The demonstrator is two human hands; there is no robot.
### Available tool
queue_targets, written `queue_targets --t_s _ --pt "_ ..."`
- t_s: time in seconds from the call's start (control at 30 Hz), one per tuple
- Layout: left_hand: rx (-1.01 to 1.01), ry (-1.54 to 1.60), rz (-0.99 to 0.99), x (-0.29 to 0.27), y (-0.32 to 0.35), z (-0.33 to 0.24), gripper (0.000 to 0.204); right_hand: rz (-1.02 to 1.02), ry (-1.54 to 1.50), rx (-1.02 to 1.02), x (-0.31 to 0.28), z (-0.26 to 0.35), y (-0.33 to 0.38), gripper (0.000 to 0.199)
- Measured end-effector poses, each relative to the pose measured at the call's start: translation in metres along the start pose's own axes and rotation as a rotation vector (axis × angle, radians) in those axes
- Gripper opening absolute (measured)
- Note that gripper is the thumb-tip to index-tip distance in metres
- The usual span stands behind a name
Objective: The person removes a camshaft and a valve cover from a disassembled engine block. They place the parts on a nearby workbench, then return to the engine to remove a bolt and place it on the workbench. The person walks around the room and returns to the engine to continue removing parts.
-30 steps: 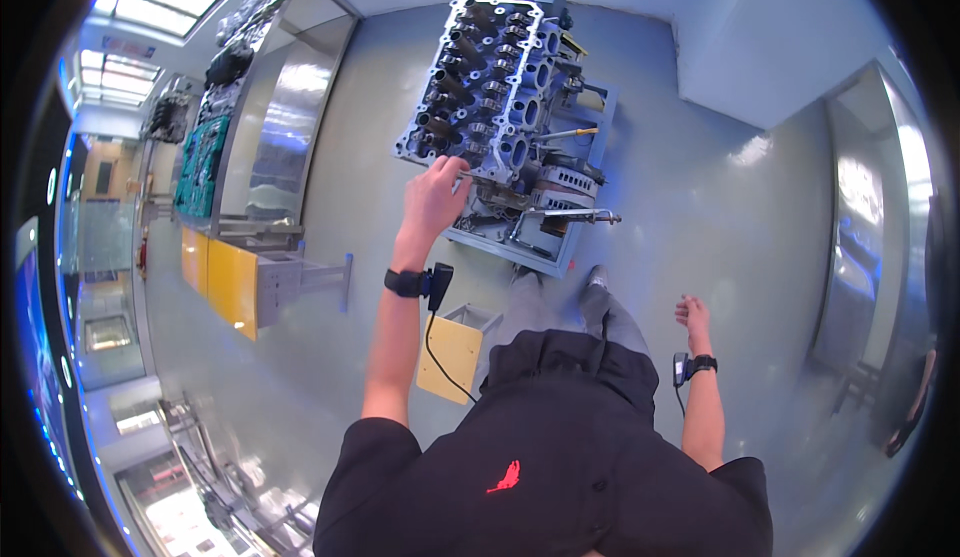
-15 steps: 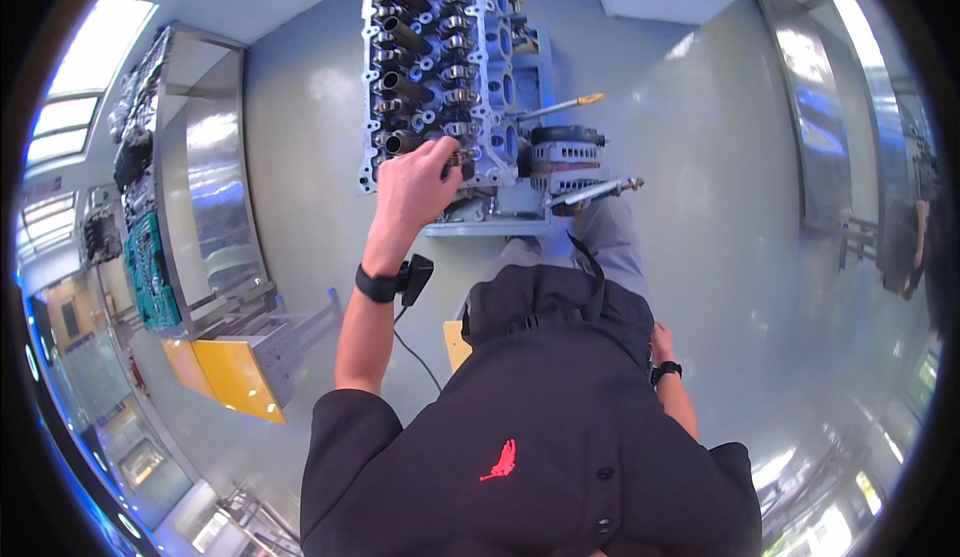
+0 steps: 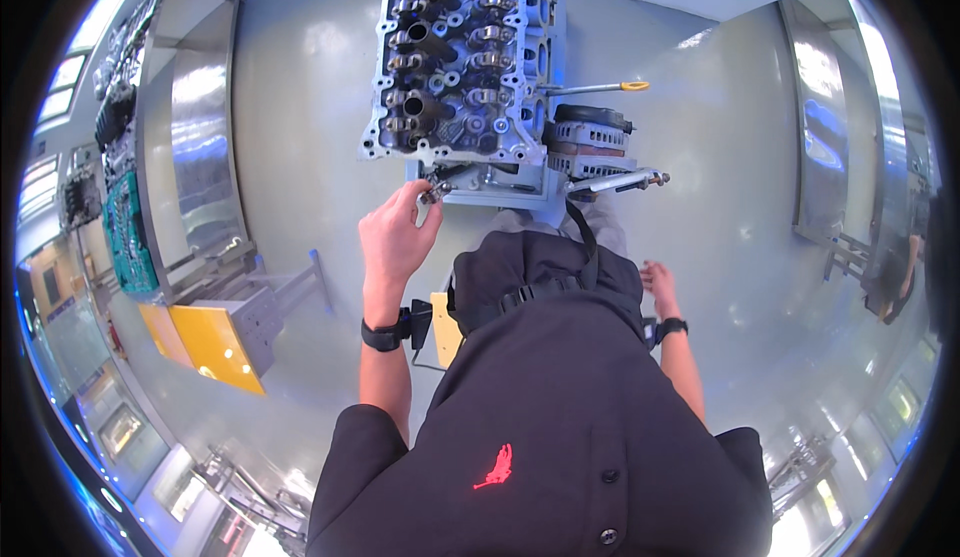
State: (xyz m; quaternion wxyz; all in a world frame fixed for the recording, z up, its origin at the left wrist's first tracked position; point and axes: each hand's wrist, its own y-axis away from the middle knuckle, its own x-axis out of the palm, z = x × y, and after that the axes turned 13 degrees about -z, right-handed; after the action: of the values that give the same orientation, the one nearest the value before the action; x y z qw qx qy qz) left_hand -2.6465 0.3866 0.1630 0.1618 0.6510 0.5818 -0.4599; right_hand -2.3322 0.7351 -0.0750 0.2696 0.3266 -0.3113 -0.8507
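My left hand is closed, thumb against fingers, on a small shiny metal part that looks like a rocker arm. It is just off the near left corner of a metal cylinder head. Dark upright tubes and rows of similar rocker arms fill the top of the head. Below the head, a grey tray-like stand holds loose parts, partly hidden. By my right hip, my right hand hangs with loosely bent fingers and nothing visible in it.
An alternator sits right of the head, with a yellow-tipped rod beyond it and a ratchet-like metal tool before it. Steel benches stand at left and right. A yellow panel is at lower left.
My left hand has drawn back from the cylinder head toward me, bringing the metal part off it. My right hand has risen slightly beside my hip. The whole view has shifted.
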Motion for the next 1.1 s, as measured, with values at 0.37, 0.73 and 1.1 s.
queue_targets --t_s 0.37,0.73,1.1 --pt "-0.194 0.038 -0.068 -0.001 0.051 0.028 0.018 0.011 0.238 -0.144 0.010 0.086 -0.001 0.025" --pt "-0.269 0.091 -0.080 0.007 0.080 0.059 0.016 0.142 0.534 -0.164 0.048 0.056 0.043 0.028" --pt "-0.222 0.206 -0.084 0.016 0.076 0.055 0.017 0.076 0.377 -0.148 0.029 0.057 0.033 0.028"
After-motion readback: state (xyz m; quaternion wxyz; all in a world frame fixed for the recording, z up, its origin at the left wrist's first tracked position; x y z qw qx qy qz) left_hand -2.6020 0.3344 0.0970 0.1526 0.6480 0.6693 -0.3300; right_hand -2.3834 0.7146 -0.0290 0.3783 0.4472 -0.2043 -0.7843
